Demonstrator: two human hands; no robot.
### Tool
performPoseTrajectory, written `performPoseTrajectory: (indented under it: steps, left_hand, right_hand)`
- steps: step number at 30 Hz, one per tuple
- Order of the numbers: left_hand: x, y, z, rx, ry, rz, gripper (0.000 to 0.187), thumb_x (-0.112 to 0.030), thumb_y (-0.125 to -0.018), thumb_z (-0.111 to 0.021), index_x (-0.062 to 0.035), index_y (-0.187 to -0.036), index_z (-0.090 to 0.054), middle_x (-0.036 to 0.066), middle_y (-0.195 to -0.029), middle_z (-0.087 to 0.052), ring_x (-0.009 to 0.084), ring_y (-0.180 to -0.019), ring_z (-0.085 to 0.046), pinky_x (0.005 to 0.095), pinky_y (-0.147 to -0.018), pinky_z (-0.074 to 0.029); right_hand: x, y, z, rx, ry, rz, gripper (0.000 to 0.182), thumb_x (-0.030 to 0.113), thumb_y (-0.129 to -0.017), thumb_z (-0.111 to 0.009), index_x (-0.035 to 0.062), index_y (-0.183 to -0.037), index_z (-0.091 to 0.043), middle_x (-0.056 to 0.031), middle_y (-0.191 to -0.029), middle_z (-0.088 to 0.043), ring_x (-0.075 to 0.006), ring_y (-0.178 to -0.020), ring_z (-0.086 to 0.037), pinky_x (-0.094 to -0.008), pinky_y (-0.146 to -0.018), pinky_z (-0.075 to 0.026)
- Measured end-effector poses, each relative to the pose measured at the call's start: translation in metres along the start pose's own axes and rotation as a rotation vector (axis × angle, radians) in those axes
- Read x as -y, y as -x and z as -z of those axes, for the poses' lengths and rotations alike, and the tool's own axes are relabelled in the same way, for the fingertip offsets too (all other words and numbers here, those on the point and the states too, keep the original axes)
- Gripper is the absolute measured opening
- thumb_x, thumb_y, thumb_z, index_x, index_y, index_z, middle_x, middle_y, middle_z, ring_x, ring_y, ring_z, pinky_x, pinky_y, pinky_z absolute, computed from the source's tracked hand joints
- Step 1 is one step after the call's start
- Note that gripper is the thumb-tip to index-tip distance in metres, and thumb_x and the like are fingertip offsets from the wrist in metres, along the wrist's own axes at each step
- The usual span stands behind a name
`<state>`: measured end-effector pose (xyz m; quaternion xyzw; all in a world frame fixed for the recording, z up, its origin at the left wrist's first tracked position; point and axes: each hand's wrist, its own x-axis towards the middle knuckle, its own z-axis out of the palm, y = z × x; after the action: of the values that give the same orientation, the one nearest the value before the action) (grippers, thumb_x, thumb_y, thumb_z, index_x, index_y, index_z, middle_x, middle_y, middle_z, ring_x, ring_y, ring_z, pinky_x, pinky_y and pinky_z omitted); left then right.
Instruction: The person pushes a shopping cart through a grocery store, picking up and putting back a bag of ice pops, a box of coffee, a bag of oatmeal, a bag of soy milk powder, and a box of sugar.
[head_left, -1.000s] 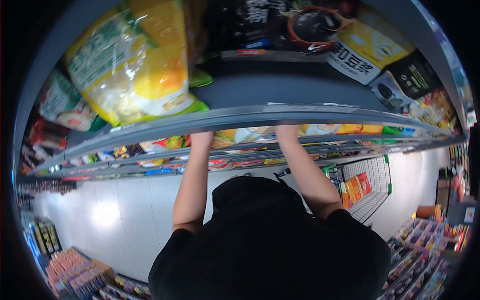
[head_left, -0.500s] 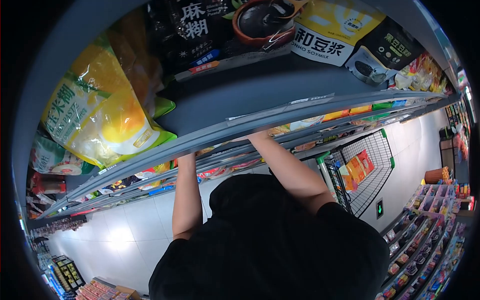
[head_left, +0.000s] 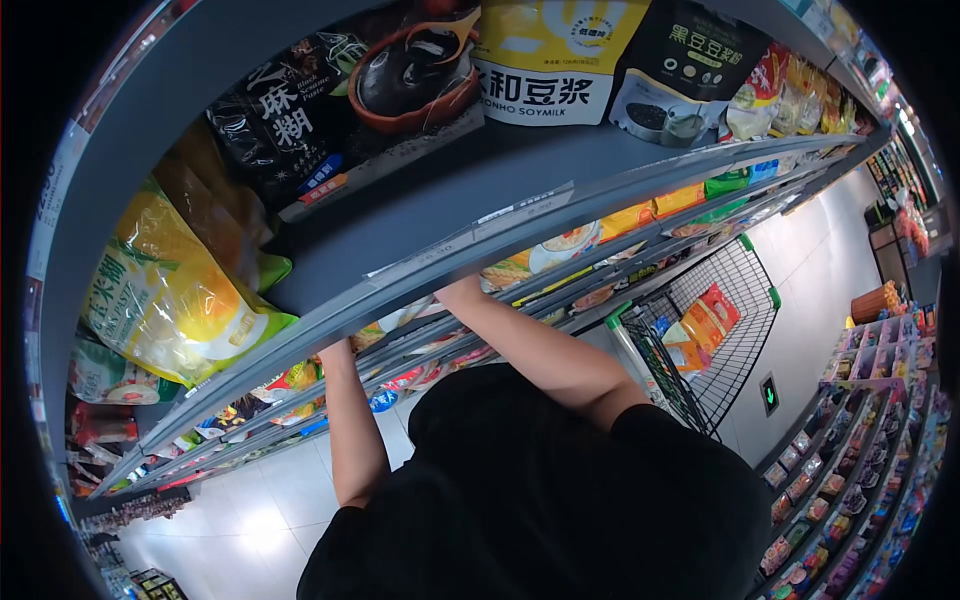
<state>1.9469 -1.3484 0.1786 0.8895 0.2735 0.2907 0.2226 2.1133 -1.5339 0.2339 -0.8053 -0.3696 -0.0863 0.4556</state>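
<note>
Both forearms reach under the front edge of the upper shelf (head_left: 400, 275). Of my left hand (head_left: 337, 353) only the wrist end shows; the shelf lip hides the fingers. The same lip covers most of my right hand (head_left: 459, 291), so its grip cannot be seen. Around them, on the shelf below, are colourful food packets (head_left: 560, 250). Above the hands stand a yellow corn paste bag (head_left: 190, 290), a black sesame paste bag (head_left: 290, 110), a yellow-and-white soymilk bag (head_left: 550, 90) and a dark black-bean soymilk pouch (head_left: 690, 60).
To the right stands a wire shopping cart (head_left: 750, 330) with an orange-red packet (head_left: 705, 325) inside. Curved racks of small goods (head_left: 840, 480) lie at lower right. A green arrow sign (head_left: 769, 395) is set in the tiled floor (head_left: 240, 520).
The view has turned and shifted, so the shelf bags and both arms appear further left. The hands remain under the shelf lip.
</note>
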Motion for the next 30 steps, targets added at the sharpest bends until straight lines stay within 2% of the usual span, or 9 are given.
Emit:
performPoseTrajectory:
  steps: [7, 13, 15, 18, 21, 23, 25, 28, 30]
  left_hand:
    - [0.000, -0.003, -0.007, 0.007, -0.214, -0.039, 0.036, -0.033, -0.106, -0.059, -0.0026, -0.114, -0.076, 0.022, -0.117, -0.076, 0.0398, -0.114, -0.069, 0.0521, -0.102, -0.054]
    - [0.021, 0.006, 0.009, -0.040, -0.513, 0.057, 0.038, -0.035, -0.107, -0.059, -0.0030, -0.115, -0.077, 0.022, -0.118, -0.076, 0.0407, -0.115, -0.069, 0.0529, -0.103, -0.053]
    - [0.038, 0.000, -0.004, -0.036, -0.277, 0.248, 0.045, -0.040, -0.108, -0.052, -0.0047, -0.120, -0.077, 0.022, -0.123, -0.076, 0.0459, -0.120, -0.067, 0.0565, -0.107, -0.050]
    - [0.007, -0.008, 0.011, -0.037, -0.222, 0.289, 0.041, -0.037, -0.109, -0.053, -0.0048, -0.119, -0.076, 0.021, -0.124, -0.076, 0.0450, -0.121, -0.067, 0.0551, -0.109, -0.049]
    - [0.008, -0.010, 0.005, -0.119, -0.225, 0.236, 0.041, -0.037, -0.109, -0.053, -0.0048, -0.119, -0.076, 0.021, -0.123, -0.076, 0.0448, -0.120, -0.067, 0.0549, -0.109, -0.049]
    - [0.012, -0.009, 0.000, -0.195, -0.258, 0.230, 0.041, -0.037, -0.109, -0.053, -0.0049, -0.119, -0.076, 0.021, -0.123, -0.076, 0.0446, -0.120, -0.067, 0.0548, -0.109, -0.049]
    - [0.018, -0.009, -0.008, -0.258, -0.293, 0.227, 0.040, -0.037, -0.109, -0.054, -0.0049, -0.118, -0.076, 0.020, -0.122, -0.076, 0.0445, -0.120, -0.067, 0.0546, -0.109, -0.049]
    - [0.026, -0.016, -0.024, -0.381, -0.270, 0.187, 0.038, -0.036, -0.108, -0.056, -0.0042, -0.116, -0.076, 0.019, -0.119, -0.076, 0.0432, -0.116, -0.068, 0.0537, -0.107, -0.050]
    - [0.001, -0.005, -0.005, -0.288, -0.223, 0.160, 0.037, -0.035, -0.107, -0.057, -0.0034, -0.115, -0.076, 0.019, -0.118, -0.076, 0.0430, -0.114, -0.068, 0.0535, -0.105, -0.050]
  right_hand:
    - [-0.014, 0.000, -0.013, 0.066, 0.104, 0.013, 0.035, 0.033, -0.103, -0.063, 0.0075, -0.125, -0.072, -0.0167, -0.130, -0.072, -0.0378, -0.127, -0.064, -0.0512, -0.112, -0.047]
    - [-0.033, 0.007, -0.019, -0.027, 0.130, 0.138, 0.037, 0.038, -0.100, -0.065, 0.0091, -0.119, -0.077, -0.0167, -0.124, -0.074, -0.0399, -0.121, -0.067, -0.0552, -0.107, -0.050]
    - [-0.046, 0.005, -0.020, -0.012, 0.051, 0.179, 0.032, 0.031, -0.101, -0.066, 0.0074, -0.119, -0.077, -0.0185, -0.123, -0.074, -0.0414, -0.120, -0.067, -0.0538, -0.107, -0.051]
    - [-0.046, 0.006, -0.022, -0.087, 0.058, 0.212, 0.032, 0.027, -0.101, -0.066, 0.0047, -0.124, -0.074, -0.0209, -0.128, -0.071, -0.0431, -0.124, -0.064, -0.0540, -0.110, -0.048]
    - [-0.053, 0.004, -0.019, -0.098, 0.045, 0.189, 0.037, 0.026, -0.102, -0.064, 0.0045, -0.132, -0.071, -0.0239, -0.136, -0.067, -0.0442, -0.132, -0.060, -0.0543, -0.116, -0.044]
    - [-0.046, 0.003, -0.005, 0.075, 0.310, 0.231, 0.038, 0.025, -0.105, -0.060, 0.0046, -0.135, -0.070, -0.0235, -0.140, -0.067, -0.0444, -0.136, -0.058, -0.0534, -0.121, -0.041]
    - [-0.037, -0.001, 0.007, 0.186, 0.209, 0.167, 0.041, 0.026, -0.107, -0.057, 0.0048, -0.141, -0.068, -0.0234, -0.146, -0.065, -0.0439, -0.141, -0.055, -0.0521, -0.125, -0.038]
    - [-0.047, -0.001, 0.010, 0.158, 0.071, 0.112, 0.044, 0.026, -0.108, -0.055, 0.0041, -0.145, -0.065, -0.0227, -0.151, -0.062, -0.0432, -0.144, -0.053, -0.0515, -0.126, -0.037]
    - [-0.065, -0.005, 0.021, 0.179, 0.105, 0.106, 0.044, 0.027, -0.109, -0.055, 0.0035, -0.145, -0.065, -0.0225, -0.152, -0.062, -0.0426, -0.146, -0.052, -0.0509, -0.127, -0.037]
